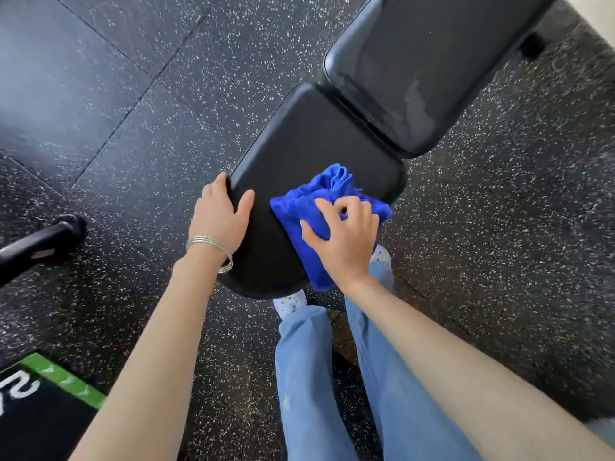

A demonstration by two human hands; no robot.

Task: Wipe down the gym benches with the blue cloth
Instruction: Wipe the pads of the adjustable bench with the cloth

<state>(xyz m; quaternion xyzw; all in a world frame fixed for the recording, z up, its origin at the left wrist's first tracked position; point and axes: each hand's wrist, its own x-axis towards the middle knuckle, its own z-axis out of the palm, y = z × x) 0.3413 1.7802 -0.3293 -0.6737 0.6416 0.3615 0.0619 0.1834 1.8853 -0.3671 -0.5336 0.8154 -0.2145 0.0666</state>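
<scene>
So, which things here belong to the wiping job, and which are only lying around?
Job: blue cloth, gripped by right hand; seat pad under it; back pad; left hand resting on the seat pad's edge.
Lying about: black bar at far left; green-edged mat.

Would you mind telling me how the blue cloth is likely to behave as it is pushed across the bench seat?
Probably floppy: the cloth lies in bunched folds and droops over the edge of the seat. It likely weighs little and will bunch rather than slide flat, since it crumples under the curled fingers of the right hand. Rolling seems unlikely.
</scene>
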